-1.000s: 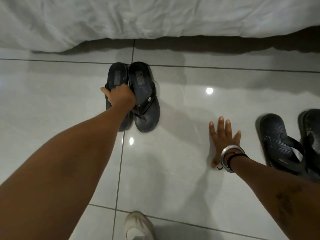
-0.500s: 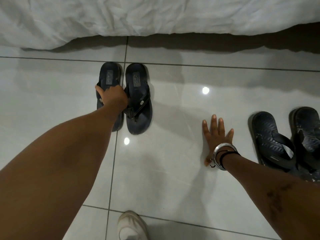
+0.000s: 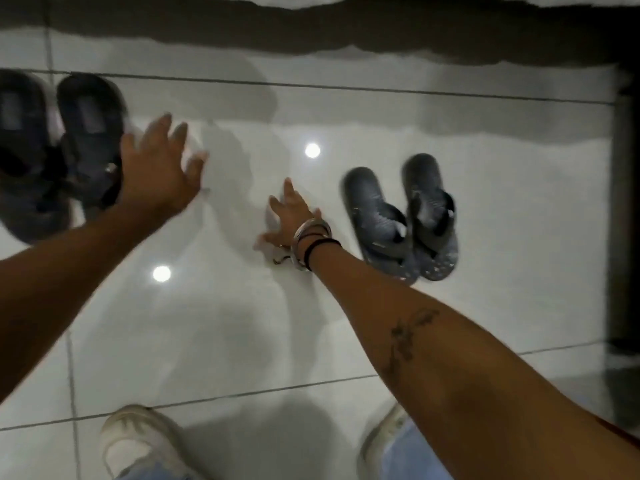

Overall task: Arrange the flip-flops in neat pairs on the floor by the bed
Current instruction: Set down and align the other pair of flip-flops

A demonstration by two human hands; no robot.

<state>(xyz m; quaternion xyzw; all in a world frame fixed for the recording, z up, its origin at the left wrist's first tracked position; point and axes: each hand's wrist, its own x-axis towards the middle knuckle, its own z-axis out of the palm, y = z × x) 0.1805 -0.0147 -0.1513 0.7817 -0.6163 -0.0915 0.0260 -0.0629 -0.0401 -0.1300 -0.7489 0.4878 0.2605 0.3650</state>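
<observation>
We judge the dark rubber flip-flop pair [image 3: 59,157] placed; our empty, spread left hand [image 3: 161,168] next aligns the grey speckled pair [image 3: 401,220].

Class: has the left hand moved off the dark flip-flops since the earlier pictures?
Yes. The left hand has come off the dark flip-flops, rightward, fingers spread.

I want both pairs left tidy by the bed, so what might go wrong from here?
1. The left hand, open and empty, sits close beside the dark flip-flop pair; a careless sweep may knock it askew.
2. The grey flip-flop pair lies angled with the heels touching; it may get left uneven.
3. The right hand is braced flat on the glossy tile floor and might slip.
</observation>
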